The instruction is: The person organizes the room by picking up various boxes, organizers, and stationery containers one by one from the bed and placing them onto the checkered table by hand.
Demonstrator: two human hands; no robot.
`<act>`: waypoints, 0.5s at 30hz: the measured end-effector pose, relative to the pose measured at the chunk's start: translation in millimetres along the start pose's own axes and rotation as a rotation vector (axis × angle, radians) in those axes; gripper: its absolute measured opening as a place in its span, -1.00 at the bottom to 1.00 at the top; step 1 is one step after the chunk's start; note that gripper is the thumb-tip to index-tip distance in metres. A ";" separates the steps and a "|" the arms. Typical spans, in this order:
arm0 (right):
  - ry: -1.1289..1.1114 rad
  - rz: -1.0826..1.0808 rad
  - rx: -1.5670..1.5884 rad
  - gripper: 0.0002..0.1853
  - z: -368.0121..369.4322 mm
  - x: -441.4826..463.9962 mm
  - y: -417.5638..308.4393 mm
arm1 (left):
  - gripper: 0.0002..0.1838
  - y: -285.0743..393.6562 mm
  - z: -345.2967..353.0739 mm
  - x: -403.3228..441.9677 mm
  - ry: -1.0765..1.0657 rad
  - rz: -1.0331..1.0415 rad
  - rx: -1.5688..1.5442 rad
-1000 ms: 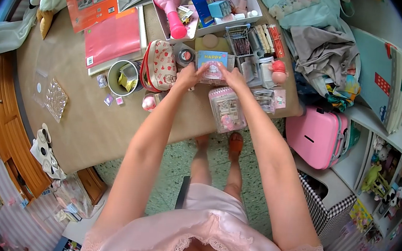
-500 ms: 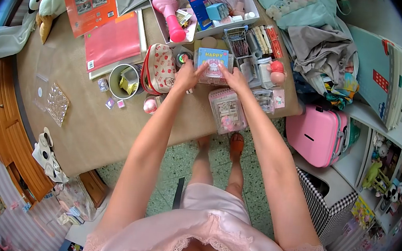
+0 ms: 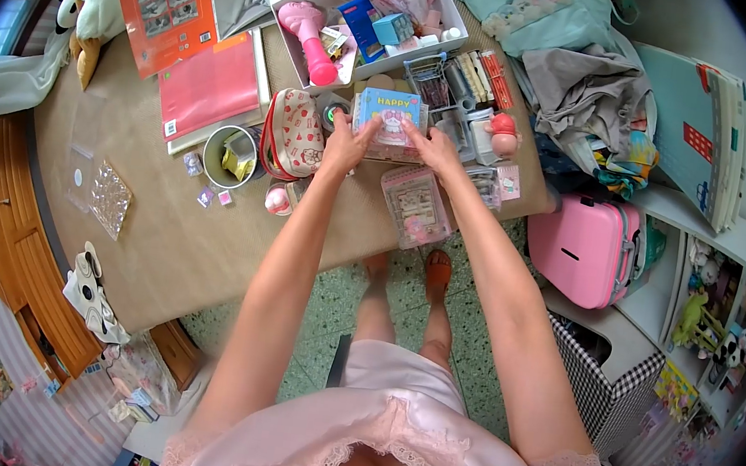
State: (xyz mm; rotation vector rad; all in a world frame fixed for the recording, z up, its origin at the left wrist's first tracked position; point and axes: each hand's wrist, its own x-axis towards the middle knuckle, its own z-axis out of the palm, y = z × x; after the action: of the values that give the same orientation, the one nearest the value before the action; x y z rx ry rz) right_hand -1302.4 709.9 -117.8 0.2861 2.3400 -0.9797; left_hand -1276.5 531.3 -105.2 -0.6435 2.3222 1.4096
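A small blue box marked "HAPPY" (image 3: 391,106), with a pink cartoon figure on its front, is held between my two hands above other small items near the table's front edge. My left hand (image 3: 347,143) grips its left side, the thumb on the front. From the right, my right hand (image 3: 435,149) holds it the same way; the fingers behind the box are hidden. Left of my left hand lies a cream and red patterned zip pouch (image 3: 298,135). Below the box, a clear pink-edged pouch (image 3: 415,207) of small pieces reaches the table edge.
A white box (image 3: 369,65) full of small goods stands at the back, a pink hand-held device (image 3: 308,40) inside. Left are a white bin (image 3: 213,162) and a pink folder (image 3: 209,95). A wire basket (image 3: 427,78) and pink-topped figure (image 3: 504,136) stand right; a pink suitcase (image 3: 576,247) sits beyond.
Both hands keep hold of the blue box, which sits almost where it was. The camera view has shifted slightly.
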 end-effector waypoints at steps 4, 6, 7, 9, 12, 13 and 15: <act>-0.020 0.002 0.006 -0.03 -14.6 -15.3 -12.4 | -0.14 -5.3 4.2 2.4 0.025 -0.002 -0.135; 0.012 -0.005 0.008 -0.04 -17.6 -21.7 -16.8 | -0.14 -5.2 3.4 1.6 0.047 -0.003 -0.175; 0.041 -0.012 0.008 -0.05 -19.2 -25.0 -19.0 | -0.13 -2.7 2.4 0.3 0.069 -0.007 -0.216; 0.059 -0.036 0.032 -0.07 -26.5 -35.5 -26.5 | -0.13 14.4 -6.8 -13.2 0.052 -0.021 -0.287; 0.125 -0.092 0.031 -0.11 -35.5 -56.0 -40.8 | -0.11 28.0 -17.1 -28.1 0.041 -0.037 -0.403; 0.167 -0.119 0.005 -0.14 -37.4 -64.1 -43.1 | -0.11 29.9 -20.0 -32.9 0.049 -0.046 -0.446; 0.185 -0.137 0.023 -0.16 -42.2 -79.0 -47.4 | -0.10 36.3 -26.2 -45.6 0.032 -0.023 -0.497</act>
State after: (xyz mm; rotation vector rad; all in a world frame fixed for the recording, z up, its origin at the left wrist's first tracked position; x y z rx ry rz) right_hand -1275.7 708.2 -20.1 0.2370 2.5458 -1.0867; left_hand -1259.7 531.5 -43.5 -0.8257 1.9789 1.9973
